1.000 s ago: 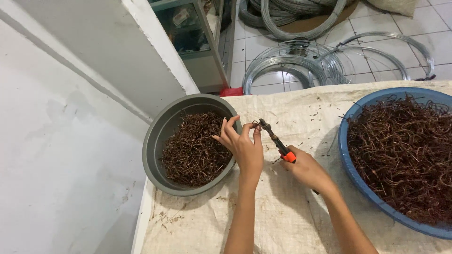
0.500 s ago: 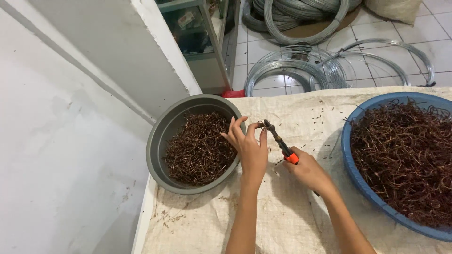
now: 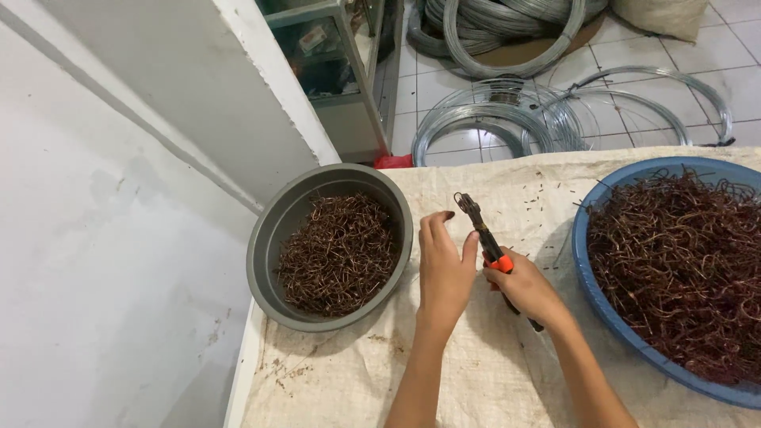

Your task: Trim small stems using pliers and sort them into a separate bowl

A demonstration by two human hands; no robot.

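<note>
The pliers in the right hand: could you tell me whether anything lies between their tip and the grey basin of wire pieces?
Nothing visible does. The pliers in the right hand point up over bare cloth; the grey basin sits just to their left. The left hand hovers open beside them, below that gap.

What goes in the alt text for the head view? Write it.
A right hand holds orange-handled pliers upright over a cloth-covered table, the open left hand beside them. Short rusty-brown wire pieces fill a round grey basin on the left and a blue basin on the right.
</note>
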